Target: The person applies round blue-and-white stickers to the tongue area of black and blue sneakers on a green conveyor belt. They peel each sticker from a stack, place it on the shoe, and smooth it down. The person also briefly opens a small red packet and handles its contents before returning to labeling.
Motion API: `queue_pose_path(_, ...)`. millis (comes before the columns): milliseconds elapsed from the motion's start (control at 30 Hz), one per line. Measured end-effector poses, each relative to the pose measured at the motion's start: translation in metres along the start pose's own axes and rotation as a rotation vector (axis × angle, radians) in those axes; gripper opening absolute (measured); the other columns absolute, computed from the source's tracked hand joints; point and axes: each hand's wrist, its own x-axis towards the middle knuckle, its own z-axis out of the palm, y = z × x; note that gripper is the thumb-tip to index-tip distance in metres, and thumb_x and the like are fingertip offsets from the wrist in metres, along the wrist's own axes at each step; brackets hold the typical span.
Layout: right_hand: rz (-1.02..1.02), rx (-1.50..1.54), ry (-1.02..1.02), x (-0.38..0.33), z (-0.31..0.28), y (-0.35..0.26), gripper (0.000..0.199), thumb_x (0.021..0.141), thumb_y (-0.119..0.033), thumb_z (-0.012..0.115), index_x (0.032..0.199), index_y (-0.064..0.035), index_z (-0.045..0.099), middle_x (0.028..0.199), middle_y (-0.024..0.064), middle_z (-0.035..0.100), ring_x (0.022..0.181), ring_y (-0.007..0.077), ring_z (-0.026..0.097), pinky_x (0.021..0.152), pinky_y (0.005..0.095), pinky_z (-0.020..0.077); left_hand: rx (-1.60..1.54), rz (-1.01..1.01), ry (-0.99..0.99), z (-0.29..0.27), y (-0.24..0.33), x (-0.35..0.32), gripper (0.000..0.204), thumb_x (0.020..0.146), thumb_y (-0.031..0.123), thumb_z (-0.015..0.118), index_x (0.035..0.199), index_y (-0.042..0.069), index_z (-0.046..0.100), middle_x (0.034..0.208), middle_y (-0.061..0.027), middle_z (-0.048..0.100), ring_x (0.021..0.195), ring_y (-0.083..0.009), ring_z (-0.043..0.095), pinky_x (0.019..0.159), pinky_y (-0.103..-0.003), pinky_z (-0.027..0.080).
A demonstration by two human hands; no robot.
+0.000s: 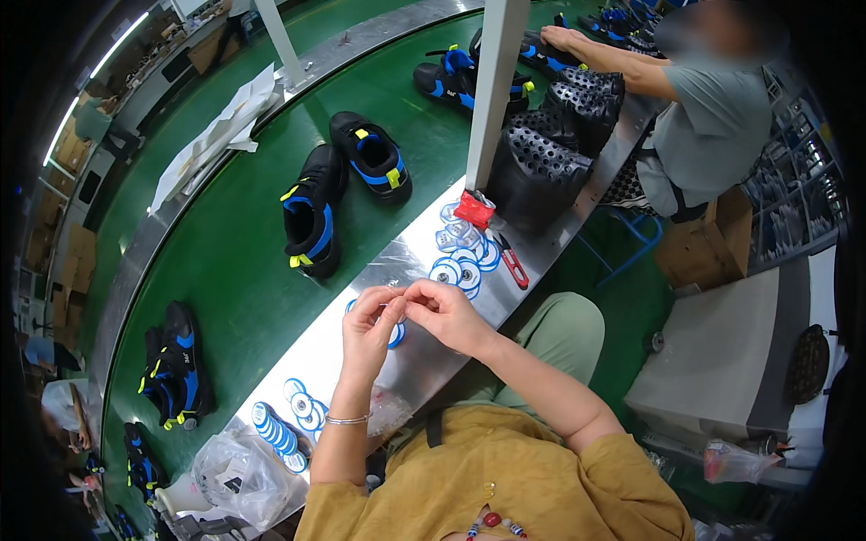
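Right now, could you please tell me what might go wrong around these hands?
The red-handled snips lie near the person's side of the metal ledge; a nudge might knock them off.
The left hand and right hand meet at the fingertips; anything tiny between them, too small to make out, could slip.
The loose, overlapping blue-rimmed discs sit close to the left forearm, which could scatter them.

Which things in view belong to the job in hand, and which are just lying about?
Likely the job:
round blue-rimmed tags, beside the hands
black-and-blue shoes on the green surface
red-handled snips, beside the tags

Apparently lying about:
white sheets
cardboard box
brown pouch
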Motion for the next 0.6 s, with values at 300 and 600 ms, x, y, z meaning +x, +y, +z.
queue_pose_path(300,-0.275,-0.511,0.33,-0.003,-0.043,0.006,0.02,0.088,-0.008,0.066,0.105,0.0005,0.063,0.1,0.0092,0.063,0.087,0.0158,0.062,0.075,0.0276,0.0508,-0.32,-0.017,0.217,0.01,0.0,-0.004,0.011,0.097,0.007,0.055,0.097,-0.002,0.061,0.117,-0.0174,0.062,0.103,-0.0201,0.062,0.094,-0.033,0.049)
queue_pose_path(600,-0.174,-0.843,0.815,0.045,-0.122,0.019,0.028,0.084,-0.011,0.068,0.108,0.0012,0.06,0.08,0.0117,0.061,0.069,0.0237,0.061,0.064,0.0352,0.0495,-0.523,-0.189,0.167,0.018,0.003,-0.005,0.011,0.1,0.013,0.05,0.096,0.003,0.055,0.083,-0.0081,0.06,0.069,-0.0132,0.055,0.062,-0.027,0.048)
